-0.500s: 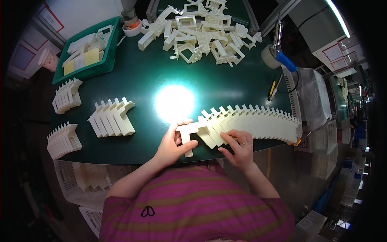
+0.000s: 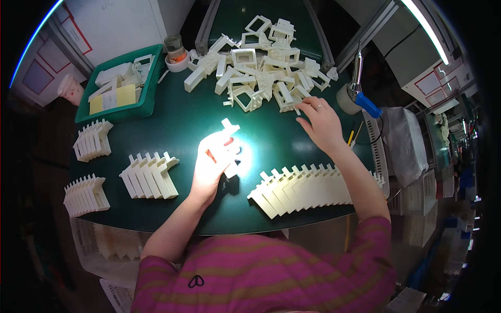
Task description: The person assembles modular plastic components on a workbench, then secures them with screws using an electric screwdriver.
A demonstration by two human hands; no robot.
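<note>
In the glare of the bright light spot, my left hand (image 2: 211,159) is closed round a white plastic part (image 2: 229,125), whose upper end and lower end stick out past the fingers. My right hand (image 2: 322,122) reaches to the near right edge of a heap of white plastic frames (image 2: 244,56). Its thumb and fingers are apart with nothing between them, and the fingertips come close to a frame (image 2: 284,94); whether they touch it I cannot tell. Below the right forearm runs a long row of nested white plastic parts (image 2: 297,190), standing tilted against each other.
At the left lie three shorter rows of parts, one (image 2: 151,177) nearest my left arm. A green bin (image 2: 151,96) with white pieces stands at the back left, beside a glass jar (image 2: 175,49). At the right are a blue-handled tool (image 2: 368,104) and a yellow cutter (image 2: 350,137).
My left hand has lifted a part away from the end of the long row, up into the light. My right hand has left the row and moved far forward to the heap.
</note>
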